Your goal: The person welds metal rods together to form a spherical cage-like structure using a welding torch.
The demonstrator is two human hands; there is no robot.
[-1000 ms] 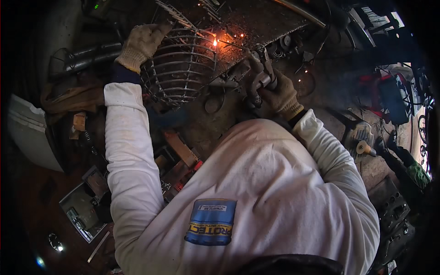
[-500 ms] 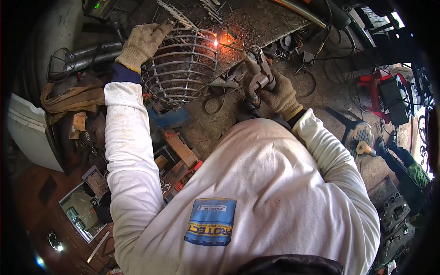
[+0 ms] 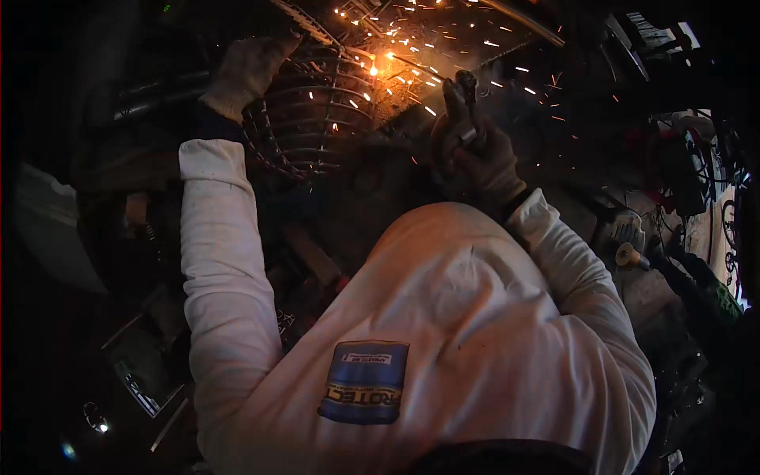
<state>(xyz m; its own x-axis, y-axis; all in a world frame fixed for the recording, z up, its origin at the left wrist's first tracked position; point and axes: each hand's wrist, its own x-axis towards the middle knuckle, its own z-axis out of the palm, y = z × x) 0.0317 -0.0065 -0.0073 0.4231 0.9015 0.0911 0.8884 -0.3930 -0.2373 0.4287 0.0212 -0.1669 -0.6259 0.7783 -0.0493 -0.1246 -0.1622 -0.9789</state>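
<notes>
My left hand point(image 3: 249, 75), in a tan work glove, is closed at the upper left edge of a rounded cage of metal bars point(image 3: 328, 111); its fingertips are dim. My gloved right hand point(image 3: 492, 162) grips a welding electrode holder point(image 3: 459, 123). From the holder a thin welding rod point(image 3: 419, 68) points left toward the cage's upper right corner. A bright glow sits at the rod's tip, just right of an orange hot spot on the cage's corner. Sparks spray around both, mostly upward and to the right.
Metal pipes point(image 3: 162, 91) lie left of my left hand, and another pipe point(image 3: 526, 22) is at the top right. A tool with a pale round disc point(image 3: 628, 255) rests at the right, near a person in green clothing point(image 3: 724, 299). Most surroundings are dark.
The picture has darkened sharply, and sparks now fly where only a small glow showed. My right hand and the holder have shifted slightly right. My left hand stays on the cage.
</notes>
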